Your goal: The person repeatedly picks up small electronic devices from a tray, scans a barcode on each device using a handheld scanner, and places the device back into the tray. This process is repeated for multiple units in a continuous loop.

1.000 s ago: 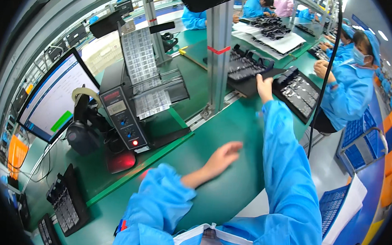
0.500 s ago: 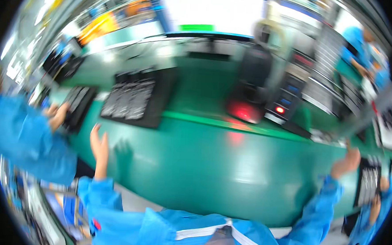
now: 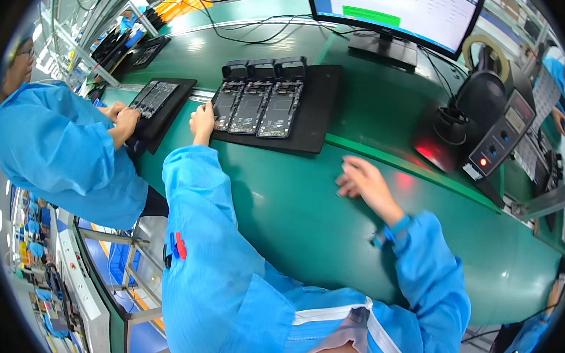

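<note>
Three opened smartphones with bare dark inner boards lie side by side on a black mat (image 3: 318, 108), left of the middle. A black raised frame (image 3: 261, 68) stands at the far end of each. My left hand (image 3: 201, 122) is at the left edge of the leftmost phone (image 3: 226, 107), its fingers closed around that edge; the fingertips are partly hidden. Over the green bench, my right hand (image 3: 368, 186) hangs with its fingers loosely bent and apart, holding nothing. It is to the right of the mat and touches no phone.
A co-worker (image 3: 67, 146) at left handles similar phones on another black mat (image 3: 170, 116). A monitor (image 3: 393, 19) stands at the back. To the right are a black stand with a red light (image 3: 441, 137) and a control box (image 3: 498, 137). A green strip (image 3: 411, 167) crosses the bench.
My view has turned to the left. My left hand has come from the bare bench to the leftmost phone. My right hand has moved in from the far right toward the middle.
</note>
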The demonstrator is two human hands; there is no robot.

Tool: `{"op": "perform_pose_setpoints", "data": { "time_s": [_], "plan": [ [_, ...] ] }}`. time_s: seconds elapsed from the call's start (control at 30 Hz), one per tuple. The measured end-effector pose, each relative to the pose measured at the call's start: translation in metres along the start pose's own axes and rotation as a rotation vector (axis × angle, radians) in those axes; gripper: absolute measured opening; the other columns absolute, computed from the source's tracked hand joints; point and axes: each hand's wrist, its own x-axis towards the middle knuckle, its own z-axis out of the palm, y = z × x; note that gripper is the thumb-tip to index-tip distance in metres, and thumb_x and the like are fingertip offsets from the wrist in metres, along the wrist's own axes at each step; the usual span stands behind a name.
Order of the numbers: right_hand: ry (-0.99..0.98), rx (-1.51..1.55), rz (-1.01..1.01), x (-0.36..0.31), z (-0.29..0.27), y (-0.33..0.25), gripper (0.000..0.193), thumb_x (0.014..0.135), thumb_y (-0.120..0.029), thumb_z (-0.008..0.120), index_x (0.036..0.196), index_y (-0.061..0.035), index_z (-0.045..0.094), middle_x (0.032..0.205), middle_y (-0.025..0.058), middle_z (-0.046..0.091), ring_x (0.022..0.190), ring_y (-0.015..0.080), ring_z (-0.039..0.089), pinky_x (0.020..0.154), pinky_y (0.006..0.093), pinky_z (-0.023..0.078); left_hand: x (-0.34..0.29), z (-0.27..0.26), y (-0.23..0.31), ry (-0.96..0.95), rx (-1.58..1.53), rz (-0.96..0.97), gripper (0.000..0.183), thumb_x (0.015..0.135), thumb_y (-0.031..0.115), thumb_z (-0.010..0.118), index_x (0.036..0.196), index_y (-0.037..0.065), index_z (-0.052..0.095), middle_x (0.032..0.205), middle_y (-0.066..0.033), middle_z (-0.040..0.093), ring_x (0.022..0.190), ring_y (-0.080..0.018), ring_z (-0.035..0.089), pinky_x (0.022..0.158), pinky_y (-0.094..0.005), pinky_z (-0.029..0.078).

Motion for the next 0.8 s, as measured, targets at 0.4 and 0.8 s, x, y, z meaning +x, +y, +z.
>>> {"op": "perform_pose_setpoints", "data": {
  "time_s": [0.4, 0.8],
  "plan": [
    [0.046, -0.245, -0.201, -0.029, 0.044, 0.001, 0.027, 0.079, -0.021, 0.052, 0.061, -0.0024, 0.044, 0.049, 0.0088, 0.053, 0.043, 0.0165, 0.052, 0.042, 0.0313, 0.04, -0.117, -0.052, -0.06, 0.07, 0.01, 0.015, 0.047, 0.08, 0.044, 0.044, 0.107, 0.008, 0.055, 0.106, -0.0194, 0.051, 0.101, -0.0357, 0.046, 0.087, -0.041, 0.036],
    [0.244, -1.107, 0.403, -0.29, -0.11, -0.003, 0.027, 0.07, -0.029, 0.059, 0.065, -0.0025, 0.059, 0.063, 0.0157, 0.057, 0.061, 0.0327, 0.056, 0.055, 0.0403, 0.044, -0.378, -0.087, 0.051, -0.481, -0.282, 0.54, 0.052, 0.073, 0.027, 0.061, 0.121, 0.011, 0.047, 0.089, -0.0125, 0.039, 0.079, -0.0268, 0.044, 0.072, -0.0352, 0.039]
  ]
}}
